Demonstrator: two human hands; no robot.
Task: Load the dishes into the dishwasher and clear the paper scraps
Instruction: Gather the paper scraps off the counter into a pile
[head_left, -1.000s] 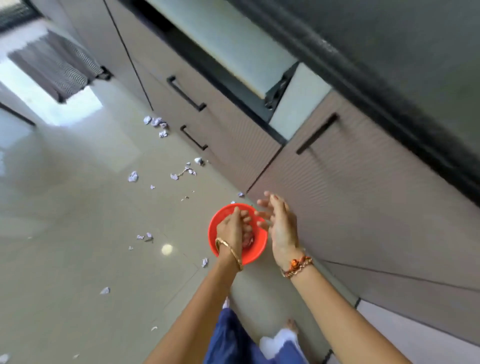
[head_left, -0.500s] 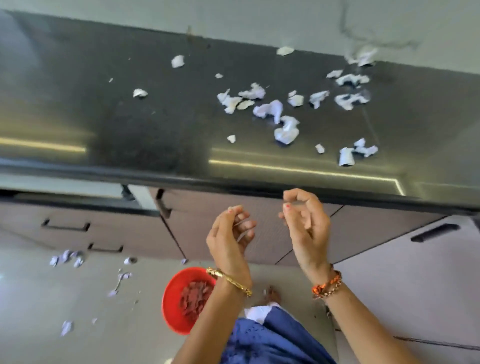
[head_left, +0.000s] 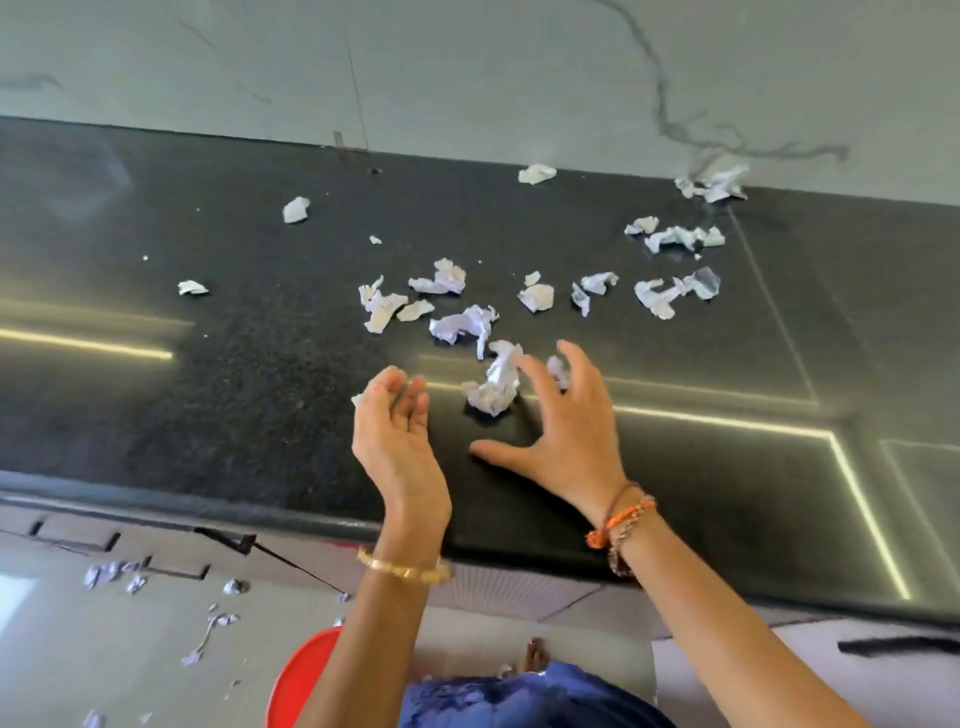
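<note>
Far left, loose scraps (head_left: 193, 287) on the black counter (head_left: 208, 395), more scraps on the floor (head_left: 111, 571) below. A red bowl (head_left: 301, 680) peeks out down by the left arm. Left hand (head_left: 397, 441) is up over the counter, palm turned inward and cupped, fingers loosely curled, about half open; a small white bit shows at its outer edge, though I cannot tell if that is gripped. Gold bangle (head_left: 405, 570) on that wrist. Just right of those fingers sits a crumpled wad (head_left: 493, 387), right between the two hands. Right hand (head_left: 569, 436) is spread wide, thumb pointing left low on the counter, fingers arched over the wad's right side and blurred; another small scrap (head_left: 558, 369) shows between them, contact unclear. Orange thread band (head_left: 621, 519) on the wrist. Beyond the hands, the main scatter (head_left: 462, 325) runs toward the wall, well apart from both hands.
</note>
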